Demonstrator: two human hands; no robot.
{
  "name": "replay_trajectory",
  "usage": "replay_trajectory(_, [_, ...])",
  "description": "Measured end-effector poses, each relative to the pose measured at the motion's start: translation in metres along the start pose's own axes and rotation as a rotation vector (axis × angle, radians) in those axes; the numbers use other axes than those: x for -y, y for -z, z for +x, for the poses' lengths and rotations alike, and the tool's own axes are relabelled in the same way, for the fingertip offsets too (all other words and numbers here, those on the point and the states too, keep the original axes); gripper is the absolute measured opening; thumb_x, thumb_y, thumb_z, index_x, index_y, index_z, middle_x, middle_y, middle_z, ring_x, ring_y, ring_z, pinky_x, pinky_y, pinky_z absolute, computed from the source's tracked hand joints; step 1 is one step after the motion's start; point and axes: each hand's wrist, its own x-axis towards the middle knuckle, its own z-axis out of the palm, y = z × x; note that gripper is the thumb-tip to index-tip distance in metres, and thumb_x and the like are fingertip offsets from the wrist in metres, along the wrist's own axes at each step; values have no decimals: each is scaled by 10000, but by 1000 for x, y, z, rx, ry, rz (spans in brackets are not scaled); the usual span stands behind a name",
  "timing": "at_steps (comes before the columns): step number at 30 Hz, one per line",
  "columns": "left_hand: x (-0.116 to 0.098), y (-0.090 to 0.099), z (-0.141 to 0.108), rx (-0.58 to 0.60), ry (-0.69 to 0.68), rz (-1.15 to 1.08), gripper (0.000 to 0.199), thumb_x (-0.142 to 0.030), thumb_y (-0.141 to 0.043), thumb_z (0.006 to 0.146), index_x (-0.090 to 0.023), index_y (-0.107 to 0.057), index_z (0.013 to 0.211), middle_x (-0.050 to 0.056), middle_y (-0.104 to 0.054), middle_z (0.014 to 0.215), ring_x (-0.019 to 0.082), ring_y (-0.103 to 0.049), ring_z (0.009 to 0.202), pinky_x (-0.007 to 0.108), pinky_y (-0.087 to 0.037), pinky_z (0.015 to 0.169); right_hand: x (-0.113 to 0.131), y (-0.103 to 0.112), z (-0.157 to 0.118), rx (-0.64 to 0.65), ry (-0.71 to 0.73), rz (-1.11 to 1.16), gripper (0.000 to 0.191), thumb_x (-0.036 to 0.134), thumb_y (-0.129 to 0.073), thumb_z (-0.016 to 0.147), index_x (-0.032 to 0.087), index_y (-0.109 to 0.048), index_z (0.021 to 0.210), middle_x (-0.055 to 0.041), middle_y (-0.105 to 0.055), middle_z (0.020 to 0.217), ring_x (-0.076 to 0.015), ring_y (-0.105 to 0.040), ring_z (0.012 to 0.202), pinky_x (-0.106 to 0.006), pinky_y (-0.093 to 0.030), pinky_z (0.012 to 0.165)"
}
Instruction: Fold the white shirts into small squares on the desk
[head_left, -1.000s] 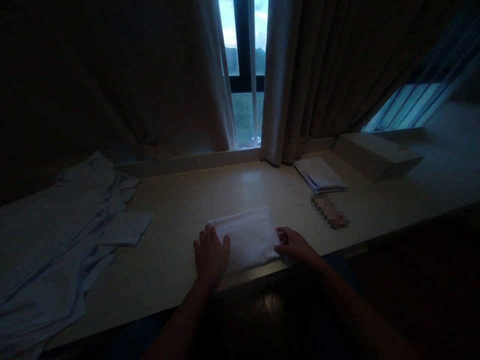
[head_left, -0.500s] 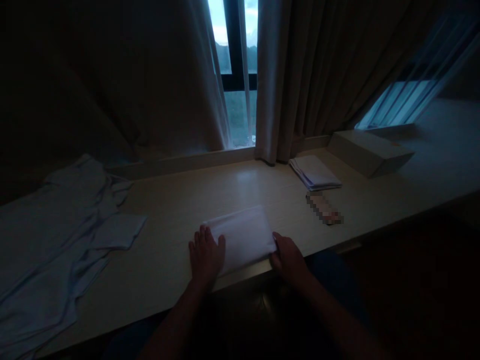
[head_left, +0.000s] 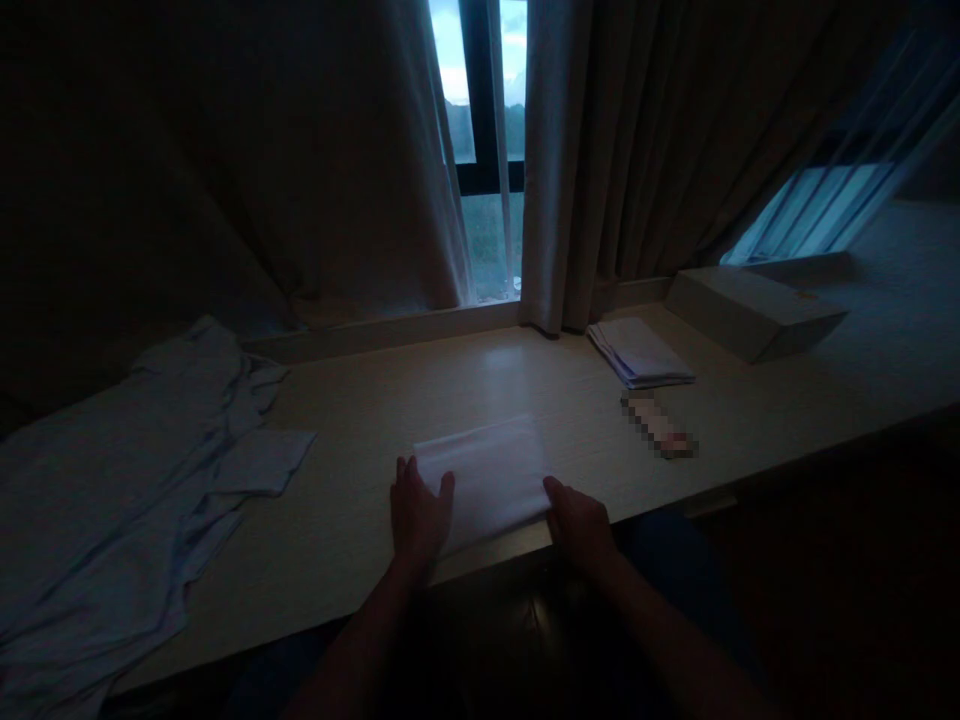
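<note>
A white folded cloth (head_left: 491, 480) lies flat near the front edge of the table, between my two hands. Along its left edge rests my left hand (head_left: 420, 515), thumb apart on the cloth and the other fingers at the side. My right hand (head_left: 581, 522) pinches the near right corner, its thumb largely hidden. Further right and back sits another folded white cloth (head_left: 645, 352). On the left, a loose heap of white cloth (head_left: 135, 480) spreads over the table.
The pale table (head_left: 360, 400) runs beneath a curtained window. Behind the folded cloth on the right stands a pale box (head_left: 757, 310). A pixelated oblong object (head_left: 658, 423) lies in front of that cloth. A dark curtain (head_left: 555, 180) hangs down to the table's back.
The view has shifted slightly, so everything sits a little further right. My left fingers have drawn down a little along the cloth's left edge. My right hand stays at its corner.
</note>
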Motion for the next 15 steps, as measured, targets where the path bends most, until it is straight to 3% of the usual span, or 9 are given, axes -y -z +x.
replay_trajectory(4, [17, 24, 18, 13, 250, -199, 733, -529, -533, 807, -96, -385, 1379, 181, -561, 1299, 241, -585, 1137, 369, -454, 959, 2, 0, 1, -1, -33, 35, 555, 173, -445, 873, 183, -390, 1425, -79, -643, 957, -198, -589, 845, -271, -416, 730])
replay_trajectory(8, [23, 40, 46, 135, 268, -213, 499, -531, -615, 726, -130, -641, 1022, 130, -698, 955, 244, -663, 845, 370, -498, 790, 8, 1, 3, -27, -118, 26, 572, 240, -481, 880, 178, -374, 1439, -111, -595, 1055, -230, -568, 920, -292, -438, 732])
replay_trajectory(12, [11, 35, 75, 189, 295, -245, 422, -546, -708, 610, -156, -664, 766, 119, -706, 821, 268, -655, 801, 386, -483, 771, 10, 5, 5, 20, -134, 0, 585, 241, -492, 877, 256, -363, 1447, -90, -564, 1063, -214, -569, 851, -287, -443, 686])
replay_trajectory(15, [2, 27, 88, 186, 359, -323, 392, -513, -726, 595, -146, -667, 722, 92, -687, 704, 244, -645, 729, 370, -491, 706, 11, 8, 6, 39, -137, 25, 598, 233, -497, 874, 199, -342, 1451, -109, -569, 1104, -225, -578, 914, -305, -459, 743])
